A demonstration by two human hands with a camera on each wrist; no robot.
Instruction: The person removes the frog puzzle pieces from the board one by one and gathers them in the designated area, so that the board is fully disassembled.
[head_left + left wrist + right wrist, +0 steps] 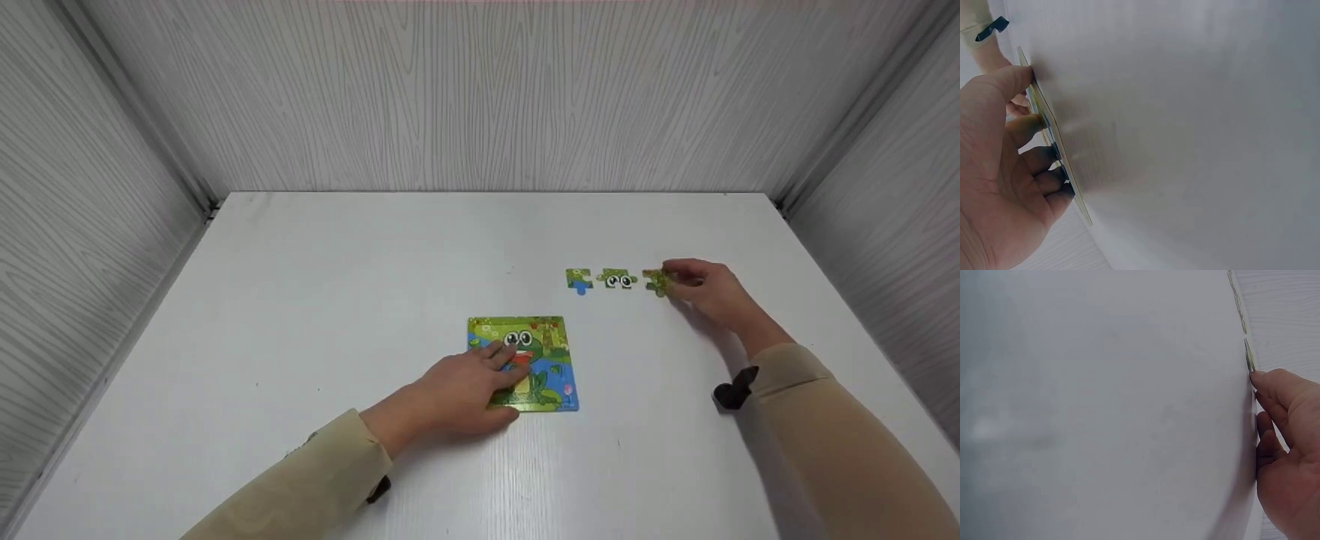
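Note:
A square frog jigsaw puzzle (556, 373) lies flat on the white table. My left hand (466, 390) rests on its left half, fingers spread over the frog picture and thumb along the near edge. The left wrist view shows the fingertips (1064, 194) on the puzzle's face and the thumb at its rim. Farther back on the right, my right hand (709, 291) pinches the right side of a loose green puzzle piece (654, 280) between thumb and index finger. In the right wrist view that piece (1249, 354) is seen edge-on, low against the table.
Two other loose pieces stand in a row to the left of the pinched one: one with frog eyes (617, 280) and a green and blue one (578, 280). Pale wood-grain panels (480, 97) wall the table (337, 285) at the back and sides.

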